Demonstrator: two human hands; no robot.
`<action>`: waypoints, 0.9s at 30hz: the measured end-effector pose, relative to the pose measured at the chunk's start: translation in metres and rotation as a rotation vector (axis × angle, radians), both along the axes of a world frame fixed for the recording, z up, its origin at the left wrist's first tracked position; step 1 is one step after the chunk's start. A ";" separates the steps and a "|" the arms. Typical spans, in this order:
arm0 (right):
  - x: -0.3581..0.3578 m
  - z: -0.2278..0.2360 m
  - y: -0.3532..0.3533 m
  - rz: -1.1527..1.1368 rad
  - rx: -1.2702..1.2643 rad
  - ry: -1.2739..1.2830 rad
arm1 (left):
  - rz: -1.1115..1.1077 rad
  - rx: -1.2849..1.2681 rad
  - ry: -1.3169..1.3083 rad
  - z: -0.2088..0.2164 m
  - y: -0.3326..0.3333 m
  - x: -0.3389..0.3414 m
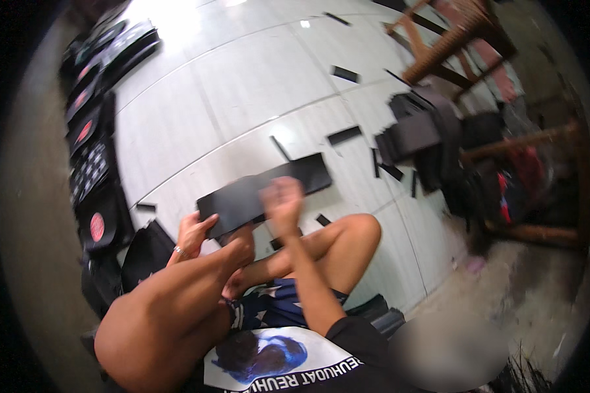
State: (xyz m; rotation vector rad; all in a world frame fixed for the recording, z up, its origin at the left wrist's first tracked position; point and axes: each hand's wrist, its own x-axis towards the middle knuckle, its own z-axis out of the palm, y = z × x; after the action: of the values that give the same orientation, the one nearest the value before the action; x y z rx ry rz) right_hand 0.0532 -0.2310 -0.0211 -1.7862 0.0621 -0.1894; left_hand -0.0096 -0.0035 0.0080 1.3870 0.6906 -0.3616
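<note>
A long, flat dark panel (233,203) with rounded corners lies across in front of my raised left knee, tilted up toward the right. My left hand (193,232) grips its left end, with the thumb on top and the other fingers partly hidden at the edge. Over the middle of the panel is my right hand (284,200), smeared by motion, so its fingers cannot be made out. Beyond it, the blacker right end of the panel (311,171) shows. Whether the right hand touches the surface is unclear.
Stacked dark folded pieces (416,128) stand to the right, beside a wooden frame (531,229). Another wooden chair-like frame (452,46) is at the far right. Black strips (344,135) lie scattered on the pale tiled floor (242,85). Black items with red patches (97,226) line the left.
</note>
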 end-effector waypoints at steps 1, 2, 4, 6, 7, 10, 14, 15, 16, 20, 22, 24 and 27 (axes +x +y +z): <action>-0.014 0.025 0.018 0.200 -0.141 -0.068 | 0.028 -0.024 -0.036 0.004 -0.010 0.004; -0.022 0.020 0.030 0.325 -0.201 -0.131 | -0.015 -0.018 -0.029 0.004 -0.019 0.010; -0.041 0.012 0.042 0.337 -0.223 -0.054 | -0.029 0.021 -0.023 0.000 -0.021 0.006; -0.037 -0.003 0.024 0.227 -0.207 -0.025 | -0.016 0.053 -0.022 -0.009 -0.020 -0.006; -0.029 -0.011 0.013 0.173 -0.195 -0.021 | 0.020 0.068 -0.032 -0.011 -0.015 -0.007; 0.018 -0.029 -0.048 -0.322 -0.025 0.063 | 0.121 0.072 -0.037 -0.020 0.001 -0.003; 0.031 0.005 -0.070 -0.530 -0.077 0.117 | 0.121 -0.074 -0.050 -0.037 0.017 -0.003; 0.020 0.003 -0.054 -0.341 0.040 0.042 | 0.098 -0.119 -0.010 -0.026 0.008 -0.001; 0.008 0.015 -0.037 -0.044 -0.055 0.005 | 0.086 -0.159 0.029 -0.012 0.003 0.001; -0.027 0.025 0.012 0.375 -0.261 -0.110 | -0.130 -0.567 -0.094 0.032 -0.025 0.016; -0.021 0.001 0.000 0.213 -0.122 -0.102 | -0.176 -0.547 -0.108 0.054 -0.031 0.018; -0.002 0.008 -0.026 -0.052 0.014 -0.086 | -0.180 -0.429 -0.108 0.058 -0.021 0.018; 0.033 -0.021 -0.086 -0.554 0.020 0.155 | -0.075 0.112 -0.080 0.004 0.019 0.003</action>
State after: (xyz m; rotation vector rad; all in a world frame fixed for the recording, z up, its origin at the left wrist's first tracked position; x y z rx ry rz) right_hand 0.0861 -0.3170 -0.0420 -1.7257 0.6700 -0.4426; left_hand -0.0069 0.0155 0.0119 1.5283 0.6013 -0.3289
